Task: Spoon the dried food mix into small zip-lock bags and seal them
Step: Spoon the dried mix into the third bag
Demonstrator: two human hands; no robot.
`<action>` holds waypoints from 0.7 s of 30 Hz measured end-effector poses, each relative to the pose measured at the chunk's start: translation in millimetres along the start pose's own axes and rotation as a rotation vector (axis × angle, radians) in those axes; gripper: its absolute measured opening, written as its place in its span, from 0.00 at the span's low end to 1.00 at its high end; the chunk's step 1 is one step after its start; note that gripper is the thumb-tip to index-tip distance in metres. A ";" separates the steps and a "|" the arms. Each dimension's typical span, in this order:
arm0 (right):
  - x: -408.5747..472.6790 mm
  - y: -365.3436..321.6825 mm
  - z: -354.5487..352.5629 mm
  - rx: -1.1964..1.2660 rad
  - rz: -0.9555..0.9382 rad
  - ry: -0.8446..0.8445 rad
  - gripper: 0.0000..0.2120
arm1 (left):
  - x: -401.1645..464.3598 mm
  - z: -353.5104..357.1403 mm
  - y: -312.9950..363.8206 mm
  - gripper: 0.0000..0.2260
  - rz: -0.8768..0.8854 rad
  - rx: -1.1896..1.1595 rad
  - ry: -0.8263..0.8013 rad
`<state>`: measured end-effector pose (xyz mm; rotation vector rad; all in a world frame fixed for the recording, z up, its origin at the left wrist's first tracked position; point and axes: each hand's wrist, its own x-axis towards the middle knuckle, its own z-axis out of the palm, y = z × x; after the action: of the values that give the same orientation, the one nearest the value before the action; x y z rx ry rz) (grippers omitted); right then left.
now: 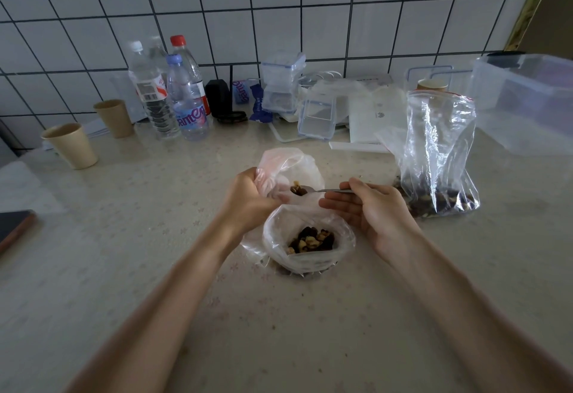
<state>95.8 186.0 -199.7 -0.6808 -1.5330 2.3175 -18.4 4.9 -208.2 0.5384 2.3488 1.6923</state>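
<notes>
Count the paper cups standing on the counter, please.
3: a beige paper cup far left, a brown paper cup behind it, another cup partly hidden behind the big clear bag.

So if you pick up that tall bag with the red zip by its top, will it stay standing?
Probably not. The tall zip-lock bag is thin crinkled plastic, so it would likely flop. The dried mix sits only at its bottom, so that end should hang down, sag and swing.

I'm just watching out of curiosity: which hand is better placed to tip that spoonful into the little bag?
The right hand. It holds the spoon, loaded with mix, at the mouth of the small bag. The left hand is busy gripping that bag open.
</notes>
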 end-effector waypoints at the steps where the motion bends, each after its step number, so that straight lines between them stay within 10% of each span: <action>1: -1.0 -0.7 0.0 0.008 0.001 -0.002 0.14 | 0.8 -0.4 -0.5 0.18 -0.020 -0.015 0.010; 21: -18.8 -39.6 -0.7 0.009 -0.191 -0.040 0.15 | 26.1 -13.1 0.9 0.32 0.066 0.277 -0.007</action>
<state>111.1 193.4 -159.3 -0.4662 -1.5320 2.2067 -46.9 4.2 -201.7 0.6733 2.6048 1.3927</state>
